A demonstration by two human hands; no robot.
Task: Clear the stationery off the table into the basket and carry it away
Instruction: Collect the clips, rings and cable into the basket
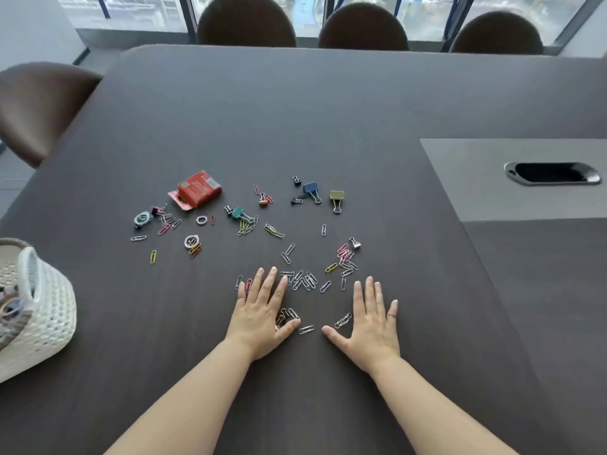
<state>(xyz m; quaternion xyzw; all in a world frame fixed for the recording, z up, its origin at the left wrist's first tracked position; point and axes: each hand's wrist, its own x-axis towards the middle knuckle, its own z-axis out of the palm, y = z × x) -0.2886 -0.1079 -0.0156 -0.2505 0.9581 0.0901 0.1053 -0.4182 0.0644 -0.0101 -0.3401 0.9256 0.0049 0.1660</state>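
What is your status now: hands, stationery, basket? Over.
Left hand and right hand flat on table, fingers straight. Paper clips, binder clips, red box scattered ahead. Basket at left edge; path to it clear.

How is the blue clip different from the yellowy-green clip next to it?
The blue binder clip has a blue body, the olive binder clip a dull yellow-green one. The blue clip's wire handles slant to the lower right; the olive clip's point straight toward the camera. Small black clips lie close by the blue one; the olive one lies alone. Both have silvery handles and lie on the table, untouched.
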